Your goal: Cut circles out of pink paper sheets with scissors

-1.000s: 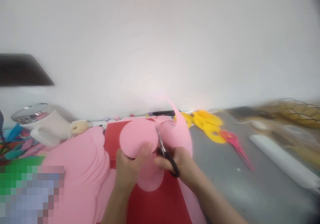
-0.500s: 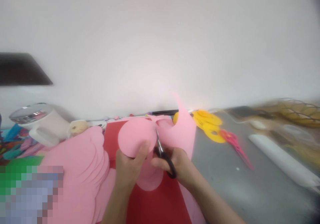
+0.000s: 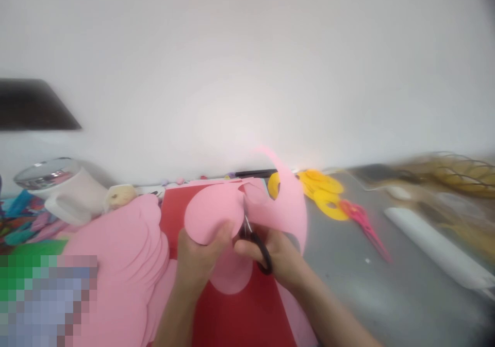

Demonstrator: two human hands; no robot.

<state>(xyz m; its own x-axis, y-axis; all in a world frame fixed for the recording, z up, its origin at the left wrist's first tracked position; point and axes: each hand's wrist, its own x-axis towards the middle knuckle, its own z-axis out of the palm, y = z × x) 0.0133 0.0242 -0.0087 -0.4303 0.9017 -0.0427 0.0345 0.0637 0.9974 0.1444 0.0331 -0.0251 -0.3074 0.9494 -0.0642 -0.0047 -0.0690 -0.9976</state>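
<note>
My left hand (image 3: pixel 203 257) pinches the lower edge of a rounded sheet of pink paper (image 3: pixel 212 210), thumb on top. In my right hand (image 3: pixel 274 251) is a pair of black-handled scissors (image 3: pixel 260 249), its blades pointing up against the right side of the rounded paper. From the cut, a pink offcut (image 3: pixel 288 208) curls up and to the right, still close to the blades. Under both hands lies red paper (image 3: pixel 240 321), with another rounded pink piece (image 3: pixel 232 275) on it. Part of the blades is hidden by the paper.
Left of my hands lies a stack of rounded pink cutouts (image 3: pixel 116 269), near a white mug (image 3: pixel 77 192). To the right are yellow paper rings (image 3: pixel 328 202), pink scissors (image 3: pixel 365 228) and a white roll (image 3: pixel 436 246) on the grey table (image 3: pixel 340 285). A wall rises behind.
The offcut has bent over further, its tip curling to the left. The blades have advanced into the paper and show less. Both hands stay in nearly the same place.
</note>
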